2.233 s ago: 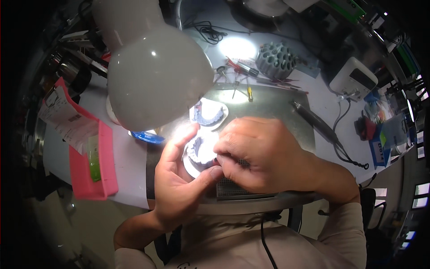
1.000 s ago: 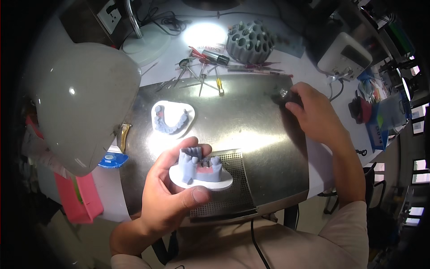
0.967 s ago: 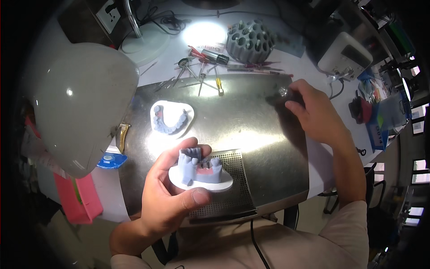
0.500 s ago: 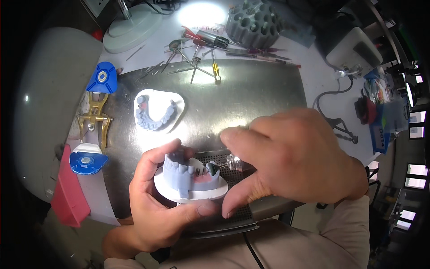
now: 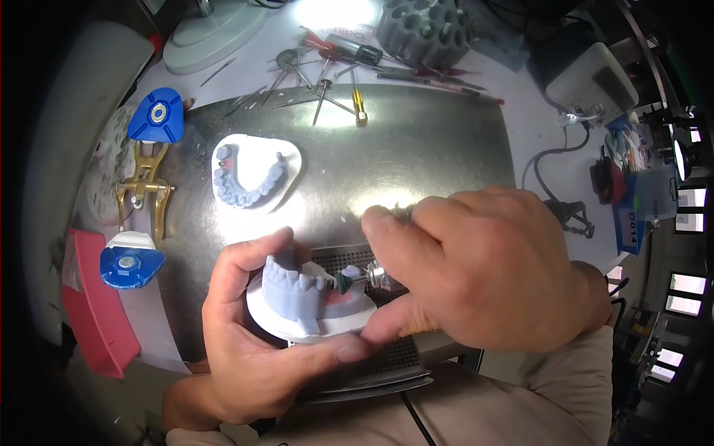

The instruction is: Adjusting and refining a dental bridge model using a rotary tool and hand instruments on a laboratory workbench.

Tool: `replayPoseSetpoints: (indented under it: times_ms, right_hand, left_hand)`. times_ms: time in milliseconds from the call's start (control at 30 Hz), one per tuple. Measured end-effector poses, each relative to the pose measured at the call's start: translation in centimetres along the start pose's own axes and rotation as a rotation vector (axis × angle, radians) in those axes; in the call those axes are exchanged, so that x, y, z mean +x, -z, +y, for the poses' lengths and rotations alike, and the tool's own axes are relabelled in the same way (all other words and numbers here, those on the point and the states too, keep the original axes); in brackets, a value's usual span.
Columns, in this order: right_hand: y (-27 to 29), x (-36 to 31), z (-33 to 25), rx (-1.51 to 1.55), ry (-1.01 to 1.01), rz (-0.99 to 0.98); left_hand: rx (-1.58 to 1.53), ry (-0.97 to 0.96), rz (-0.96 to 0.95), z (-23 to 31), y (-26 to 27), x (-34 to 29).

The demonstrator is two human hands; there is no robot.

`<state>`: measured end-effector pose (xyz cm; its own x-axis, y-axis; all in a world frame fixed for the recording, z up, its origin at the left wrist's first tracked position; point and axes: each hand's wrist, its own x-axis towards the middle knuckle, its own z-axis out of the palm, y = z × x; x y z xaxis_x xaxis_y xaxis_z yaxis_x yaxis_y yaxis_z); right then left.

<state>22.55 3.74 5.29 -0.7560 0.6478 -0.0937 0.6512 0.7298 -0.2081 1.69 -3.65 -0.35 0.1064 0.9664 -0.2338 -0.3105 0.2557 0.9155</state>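
My left hand (image 5: 242,338) is wrapped round a blue-grey dental model (image 5: 291,291) on a white base (image 5: 269,321), thumb along the near edge and fingers behind. The model has a pink patch (image 5: 338,299) at a gap in its tooth row. My right hand (image 5: 483,275) is closed on a rotary handpiece (image 5: 381,276), whose body is mostly hidden by the fingers. Its dark green grinding tip (image 5: 343,282) lies at the gap, against or very close to the teeth there. The right thumb's tip meets the left thumb near the base's right edge.
Beyond my hands, a second dental model (image 5: 271,186) lies on the metal work plate (image 5: 416,141). Left are a brass articulator (image 5: 152,186) with blue plates and a pink tray (image 5: 97,312). Several burs and discs (image 5: 324,88), plus a grey holder block (image 5: 424,33), are at the back.
The grinding tip has moved left along the gap, away from the rear tooth. The model and left hand sit slightly further left, and the right thumb has come up to the left thumb.
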Motion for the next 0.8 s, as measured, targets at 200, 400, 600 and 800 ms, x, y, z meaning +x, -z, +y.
replayPoseSetpoints:
  times_ms: [200, 400, 600, 800]
  right_hand:
    - [0.01, -0.05, -0.19, 0.014, -0.016, -0.015]
    - [-0.05, -0.04, -0.18, 0.025, -0.018, -0.019]
    - [-0.01, 0.08, -0.19, 0.020, -0.022, -0.011]
    - [-0.11, -0.02, -0.17, 0.011, -0.021, -0.007]
  left_hand:
    - [0.011, -0.003, -0.008, 0.03, 0.03, -0.08]
    - [0.059, -0.020, -0.035, -0.14, 0.25, 0.01]
    - [0.025, -0.016, -0.017, 0.02, 0.09, 0.04]
    - [0.012, -0.003, -0.001, -0.11, 0.00, -0.02]
